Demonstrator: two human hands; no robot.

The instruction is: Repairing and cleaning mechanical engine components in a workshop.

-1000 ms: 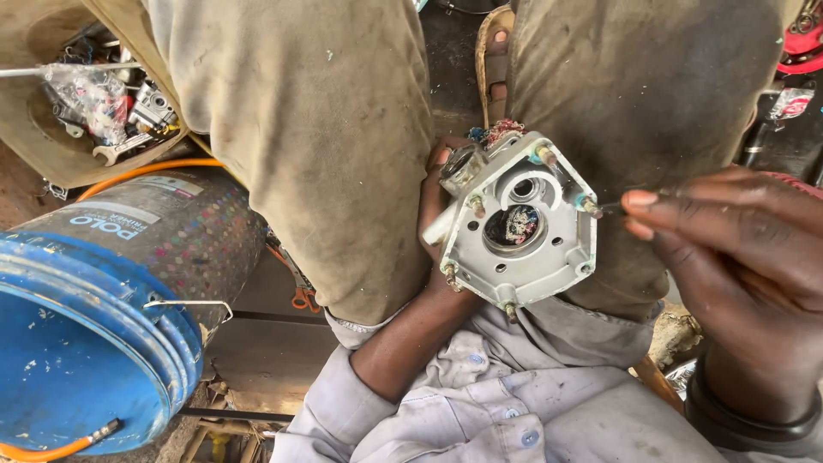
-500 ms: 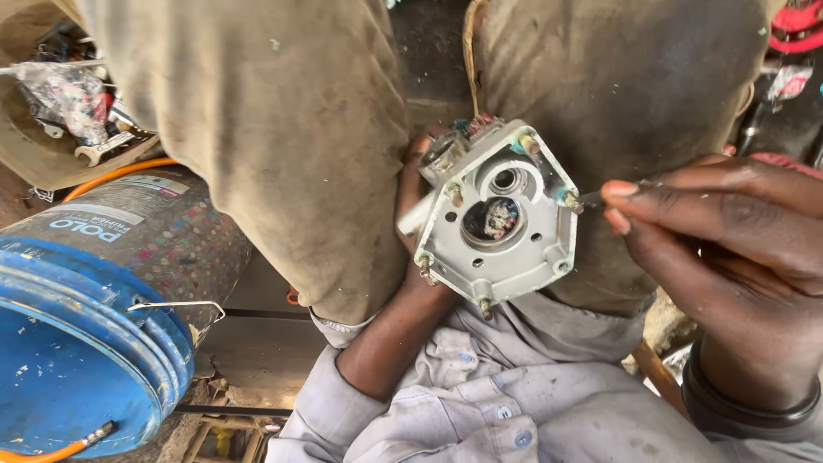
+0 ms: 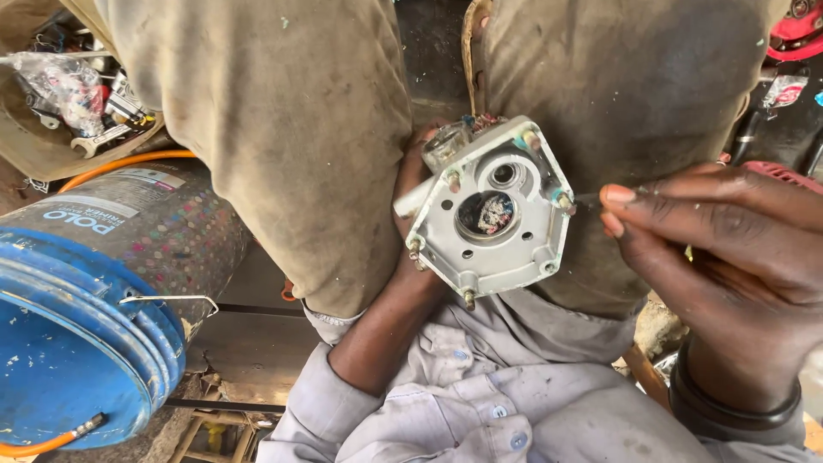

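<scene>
My left hand (image 3: 411,184) grips the grey housing (image 3: 490,210) from behind, face up over my lap so its screws show; my right hand (image 3: 716,249) pinches a thin tool (image 3: 587,199) at one corner screw (image 3: 563,201).

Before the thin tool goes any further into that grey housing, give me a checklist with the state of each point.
1. Left hand grips the grey housing from behind: ok.
2. Housing's open face is turned toward the camera: ok.
3. Right hand pinches the thin tool between its fingertips: ok.
4. Tool tip sits at the corner screw on the housing's right edge: cannot tell whether it is seated.
5. Centre bore is free of debris: not ok, bits show inside.
</scene>
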